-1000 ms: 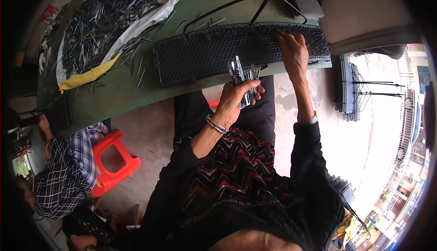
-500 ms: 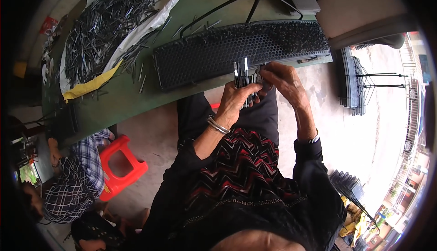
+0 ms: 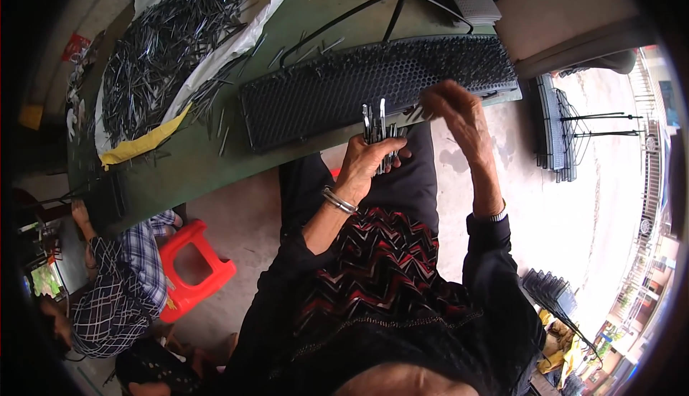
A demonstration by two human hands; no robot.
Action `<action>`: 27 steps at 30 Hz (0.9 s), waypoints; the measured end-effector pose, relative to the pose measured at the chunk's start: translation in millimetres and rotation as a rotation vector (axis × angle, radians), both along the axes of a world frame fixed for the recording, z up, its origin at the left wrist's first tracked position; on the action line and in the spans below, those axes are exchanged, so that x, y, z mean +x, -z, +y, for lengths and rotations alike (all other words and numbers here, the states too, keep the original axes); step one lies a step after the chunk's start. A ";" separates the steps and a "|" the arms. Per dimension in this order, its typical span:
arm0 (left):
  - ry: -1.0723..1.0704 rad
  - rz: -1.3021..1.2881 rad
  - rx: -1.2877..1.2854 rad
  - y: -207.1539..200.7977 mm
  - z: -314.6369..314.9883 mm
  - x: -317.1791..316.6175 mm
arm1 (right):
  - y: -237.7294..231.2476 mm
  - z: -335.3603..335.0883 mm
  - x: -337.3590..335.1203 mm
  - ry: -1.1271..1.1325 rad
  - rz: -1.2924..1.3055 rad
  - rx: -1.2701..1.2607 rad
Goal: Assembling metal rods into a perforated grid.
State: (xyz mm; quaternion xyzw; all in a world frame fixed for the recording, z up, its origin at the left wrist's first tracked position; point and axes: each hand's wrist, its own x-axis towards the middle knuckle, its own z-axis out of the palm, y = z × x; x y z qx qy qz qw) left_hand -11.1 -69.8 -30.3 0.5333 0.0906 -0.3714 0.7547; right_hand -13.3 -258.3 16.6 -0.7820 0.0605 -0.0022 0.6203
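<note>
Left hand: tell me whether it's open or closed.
Closed. The left hand has its fingers curled round a bundle of thin metal pins, whose ends stick up above it.

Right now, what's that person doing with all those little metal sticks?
A person sits at a green table. Their left hand grips a bundle of thin metal pins, standing upright. Their right hand is raised over a long black perforated tray that lies on the table, with what looks like a single pin pinched in its fingertips. A big heap of loose pins lies on a white sheet further left. Another person in a checked shirt sits beside a red stool.
</note>
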 end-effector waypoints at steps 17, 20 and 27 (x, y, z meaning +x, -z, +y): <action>-0.081 0.170 -0.330 17.3 -0.6 3.9 | 50.4 -24.2 67.7 0.390 -0.374 -0.725; -0.079 0.145 -0.320 14.0 -1.3 2.1 | 50.1 -26.5 66.3 0.391 -0.363 -0.682; -0.066 0.135 -0.302 8.6 -1.3 -0.4 | 54.2 -26.9 66.7 0.308 -0.428 -0.871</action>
